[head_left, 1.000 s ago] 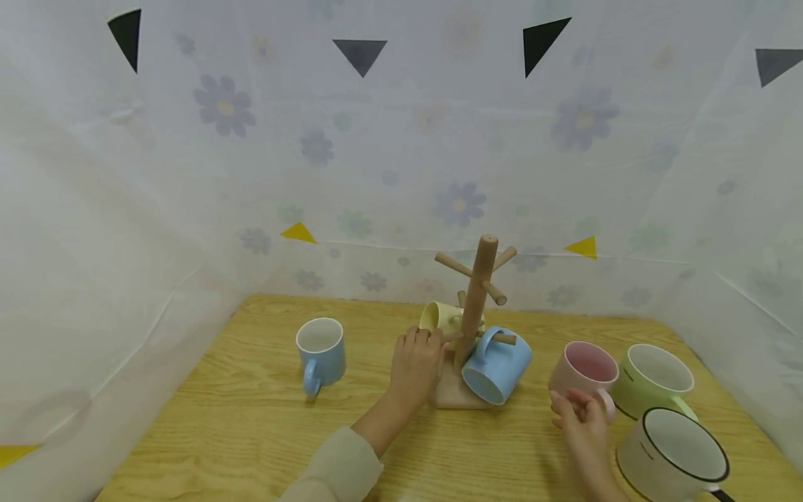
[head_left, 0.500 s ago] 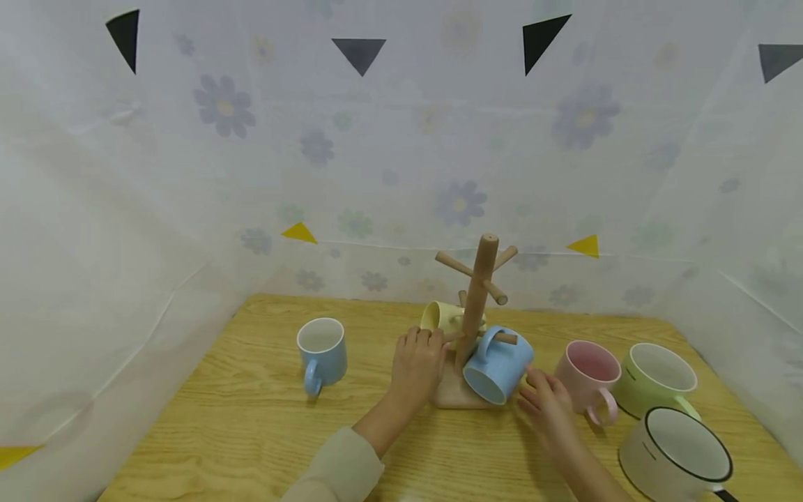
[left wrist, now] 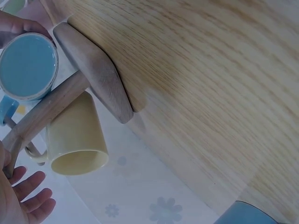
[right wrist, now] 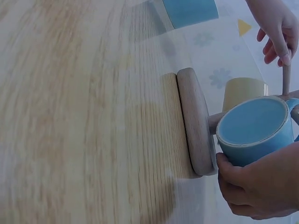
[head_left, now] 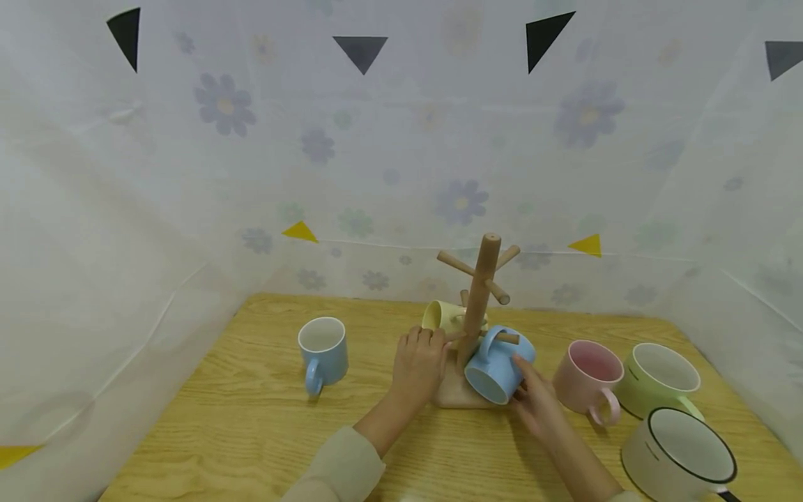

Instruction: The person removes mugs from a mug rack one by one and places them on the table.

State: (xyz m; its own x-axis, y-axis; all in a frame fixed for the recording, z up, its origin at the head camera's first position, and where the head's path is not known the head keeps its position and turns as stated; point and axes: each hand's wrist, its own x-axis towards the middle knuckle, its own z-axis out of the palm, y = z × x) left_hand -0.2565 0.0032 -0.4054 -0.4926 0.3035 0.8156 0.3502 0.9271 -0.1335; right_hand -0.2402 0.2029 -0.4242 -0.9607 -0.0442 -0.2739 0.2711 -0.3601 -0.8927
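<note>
A wooden mug tree (head_left: 482,293) leans slightly on its base at the table's middle. My left hand (head_left: 417,366) pinches one of its lower pegs (right wrist: 286,79) between thumb and fingers. From another lower peg a light blue mug (head_left: 495,369) hangs by its handle, tilted with its mouth toward the front left. My right hand (head_left: 536,404) grips this mug from the right, thumb on its side and fingers underneath. Behind the left hand a pale yellow mug (left wrist: 77,128) hangs on the tree, lying sideways. The upper pegs (head_left: 456,263) carry no mugs.
A second blue mug (head_left: 323,355) stands upright on the left of the wooden table (head_left: 238,432). Right of my right hand stand a pink mug (head_left: 583,383), a green mug (head_left: 652,383) and a white black-rimmed pot (head_left: 671,457). A flowered curtain (head_left: 401,167) hangs behind.
My right hand has moved left from beside the pink mug to the hanging blue mug and taken hold of it. The left hand stays on its peg.
</note>
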